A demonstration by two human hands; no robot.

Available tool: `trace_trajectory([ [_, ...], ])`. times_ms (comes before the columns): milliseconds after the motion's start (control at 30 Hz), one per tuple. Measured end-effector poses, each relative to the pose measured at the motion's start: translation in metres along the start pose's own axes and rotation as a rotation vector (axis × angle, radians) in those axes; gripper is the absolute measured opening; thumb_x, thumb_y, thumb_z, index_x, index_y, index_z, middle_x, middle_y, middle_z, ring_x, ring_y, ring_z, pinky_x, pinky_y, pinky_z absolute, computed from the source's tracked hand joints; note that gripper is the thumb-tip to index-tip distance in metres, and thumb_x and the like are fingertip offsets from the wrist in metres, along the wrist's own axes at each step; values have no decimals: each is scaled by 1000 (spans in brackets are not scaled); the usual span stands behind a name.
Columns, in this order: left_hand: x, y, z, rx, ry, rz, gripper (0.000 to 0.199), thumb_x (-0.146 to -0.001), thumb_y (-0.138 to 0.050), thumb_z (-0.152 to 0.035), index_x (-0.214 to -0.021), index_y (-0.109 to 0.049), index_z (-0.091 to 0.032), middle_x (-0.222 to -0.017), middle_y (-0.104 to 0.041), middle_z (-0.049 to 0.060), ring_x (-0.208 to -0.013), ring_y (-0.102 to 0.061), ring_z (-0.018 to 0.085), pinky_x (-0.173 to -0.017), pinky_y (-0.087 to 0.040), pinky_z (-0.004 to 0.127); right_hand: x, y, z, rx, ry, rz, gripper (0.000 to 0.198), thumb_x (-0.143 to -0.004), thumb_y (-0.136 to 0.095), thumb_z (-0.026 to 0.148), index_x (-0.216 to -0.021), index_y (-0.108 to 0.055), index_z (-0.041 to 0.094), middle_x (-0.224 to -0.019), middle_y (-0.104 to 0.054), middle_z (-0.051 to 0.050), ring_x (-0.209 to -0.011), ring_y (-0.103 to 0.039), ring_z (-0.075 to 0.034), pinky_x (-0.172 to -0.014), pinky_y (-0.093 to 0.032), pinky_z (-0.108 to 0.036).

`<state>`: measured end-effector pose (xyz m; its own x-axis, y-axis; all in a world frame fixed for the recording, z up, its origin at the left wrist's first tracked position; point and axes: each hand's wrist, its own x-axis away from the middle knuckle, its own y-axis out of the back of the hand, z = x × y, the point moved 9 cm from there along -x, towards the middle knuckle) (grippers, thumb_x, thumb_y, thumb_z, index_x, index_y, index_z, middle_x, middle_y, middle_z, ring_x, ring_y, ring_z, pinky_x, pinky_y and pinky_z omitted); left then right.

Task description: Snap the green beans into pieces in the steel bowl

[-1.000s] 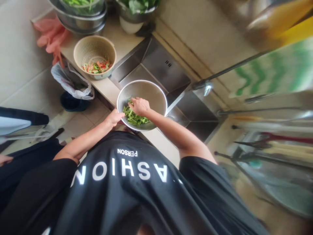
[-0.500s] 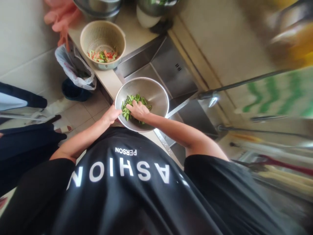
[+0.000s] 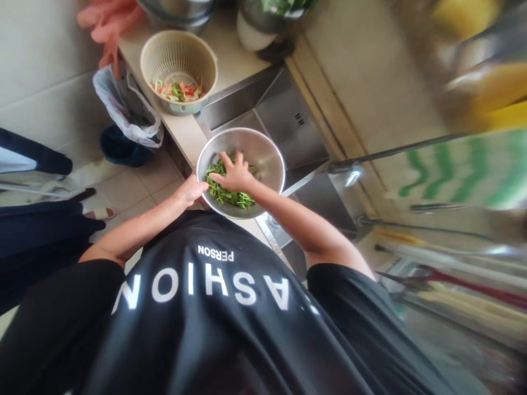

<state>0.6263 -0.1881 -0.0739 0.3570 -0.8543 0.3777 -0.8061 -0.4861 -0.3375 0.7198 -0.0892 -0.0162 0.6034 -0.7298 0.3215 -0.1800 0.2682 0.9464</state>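
A round stainless steel bowl [image 3: 269, 164] sits in front of my body, partly over the sink's near edge. Cut green vegetables [image 3: 226, 195] lie in its bottom. At the bowl's left rim, my left hand [image 3: 191, 191] grips the edge, thumb on the inner side and the other fingers out of sight. My right hand [image 3: 235, 174] is inside the bowl just over the greens, fingers spread and nothing held in them.
Beyond the bowl is a steel sink [image 3: 288, 131]. A beige strainer basket [image 3: 179, 57] with red and green shreds stands on the counter [image 3: 187, 137]. Left of it are a white plastic bag [image 3: 135, 131] and a dark blue bin [image 3: 123, 148]. A person in dark clothes [image 3: 37, 236] is at far left.
My right hand has lifted off the greens and its fingers have spread. The greens are spread differently, reaching closer to the bowl's near side. My left hand keeps to the rim.
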Motion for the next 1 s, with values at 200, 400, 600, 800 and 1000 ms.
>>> trace_trajectory([
  [200,1,-6,-1,-48,-39,21,69,-56,-51,-1,-124,-60,-12,-67,-67,-2,-48,-58,13,-48,-46,21,0,-36,42,205,168,-100,44,-97,-39,37,-140,-49,30,-155,-35,-14,-132,-39,-40,-92,-48,-60],
  [400,-8,-3,-1,-64,-132,14,70,-55,-52,0,-124,-61,-10,-82,-72,2,-72,-68,18,-68,-55,26,-24,-32,32,240,211,-46,41,-97,-36,34,-130,-55,18,-122,-60,-17,-105,-62,-32,-87,-52,-46],
  [600,-6,-8,-8,-98,-143,55,65,-56,-53,0,-119,-64,-10,-86,-74,3,-87,-70,21,-81,-57,30,5,-7,0,286,286,58,72,-91,-43,65,-153,-34,29,-157,-30,-19,-132,-43,-45,-91,-50,-57],
  [800,-5,-18,-8,-53,-143,133,67,-59,-57,-1,-125,-61,-10,-105,-75,9,-95,-71,24,-87,-59,35,37,-41,-15,490,478,164,73,-92,-49,48,-158,-19,38,-168,-5,-12,-141,-20,-53,-91,-48,-61],
  [1000,-11,-13,-6,-70,-201,108,65,-61,-59,-3,-126,-61,-9,-110,-75,10,-109,-68,26,-101,-53,38,1,-47,8,460,367,61,51,-98,-32,30,-148,-40,23,-141,-45,-22,-119,-53,-38,-86,-51,-47],
])
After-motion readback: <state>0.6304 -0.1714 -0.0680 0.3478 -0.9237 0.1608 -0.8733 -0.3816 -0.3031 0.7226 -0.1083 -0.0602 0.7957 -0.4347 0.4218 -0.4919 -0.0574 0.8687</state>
